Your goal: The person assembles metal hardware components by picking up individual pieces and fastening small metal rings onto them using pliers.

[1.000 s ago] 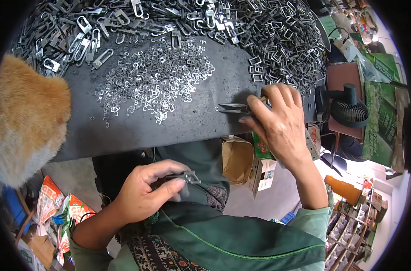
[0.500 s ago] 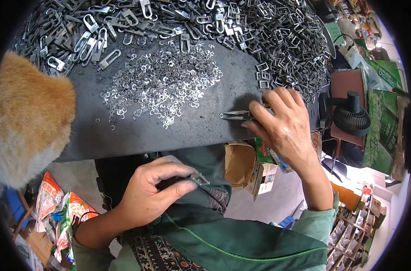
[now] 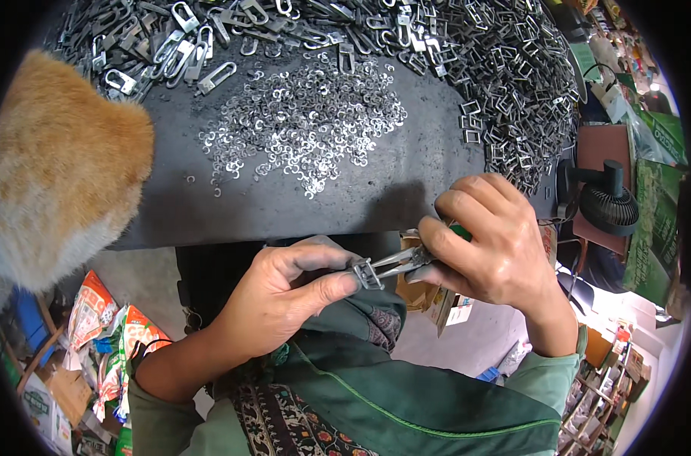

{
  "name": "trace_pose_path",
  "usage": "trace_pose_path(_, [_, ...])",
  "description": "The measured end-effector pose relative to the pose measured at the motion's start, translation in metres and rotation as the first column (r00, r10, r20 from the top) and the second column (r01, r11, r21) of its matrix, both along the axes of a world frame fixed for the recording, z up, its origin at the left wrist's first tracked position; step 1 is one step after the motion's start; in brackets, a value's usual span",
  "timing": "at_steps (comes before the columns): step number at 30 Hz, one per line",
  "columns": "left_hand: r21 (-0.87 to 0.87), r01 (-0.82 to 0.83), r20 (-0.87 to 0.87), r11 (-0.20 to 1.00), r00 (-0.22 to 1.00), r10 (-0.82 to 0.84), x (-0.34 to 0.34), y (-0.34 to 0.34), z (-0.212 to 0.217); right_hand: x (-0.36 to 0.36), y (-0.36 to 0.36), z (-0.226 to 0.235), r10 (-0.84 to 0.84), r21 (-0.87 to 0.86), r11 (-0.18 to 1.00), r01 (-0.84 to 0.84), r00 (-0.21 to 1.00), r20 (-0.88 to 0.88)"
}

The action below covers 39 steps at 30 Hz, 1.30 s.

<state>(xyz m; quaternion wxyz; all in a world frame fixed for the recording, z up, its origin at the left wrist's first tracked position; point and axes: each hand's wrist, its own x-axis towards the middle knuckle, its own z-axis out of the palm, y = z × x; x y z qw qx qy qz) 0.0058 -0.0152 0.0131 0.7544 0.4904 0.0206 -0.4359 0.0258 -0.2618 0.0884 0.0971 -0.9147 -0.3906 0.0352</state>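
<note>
Just past the table's near edge, my left hand [image 3: 296, 295] pinches a small metal frame piece [image 3: 369, 274] between thumb and fingers. My right hand [image 3: 491, 242] is closed around needle-nose pliers [image 3: 397, 263], their jaws pointing left. The plier tips reach the metal piece; whether a clip sits between them is too small to tell. Beyond my hands, a loose heap of tiny C-shaped metal clips [image 3: 307, 125] lies on the dark tabletop [image 3: 254, 211].
Long slotted metal links [image 3: 180, 57] are piled at the far left, small rectangular metal frames [image 3: 513, 99] at the far right. An orange-and-white furry animal [image 3: 64, 167] occupies the table's left end. A small black fan [image 3: 608, 199] stands at the right edge.
The pliers have come off the tabletop, where their tips were at a C-shaped clip, toward me to the metal piece. My left hand has risen slightly and moved right with that piece.
</note>
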Motion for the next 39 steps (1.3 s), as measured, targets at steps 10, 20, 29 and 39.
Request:
trace_pose_path(10, [0.057,-0.043,0.351,0.997,0.936,0.020,0.002,0.023,0.009,-0.018,0.020,-0.009,-0.076,0.100,0.992,0.079,0.997,-0.030])
trace_pose_path(20, [0.312,-0.737,0.805,0.599,-0.129,-0.578,0.142,-0.002,0.020,-0.056,0.054,-0.041,-0.278,0.012,0.959,0.282,0.952,-0.125])
trace_pose_path(29, [0.309,-0.696,0.769,0.648,-0.218,-0.601,0.207,-0.015,-0.016,-0.057,-0.022,-0.042,-0.579,0.207,0.806,0.555,0.812,0.078])
trace_pose_path(39, [0.320,-0.764,0.722,0.561,-0.187,-0.666,0.184,-0.039,-0.002,-0.059,-0.120,-0.093,-0.790,0.119,0.541,0.833,0.455,0.410])
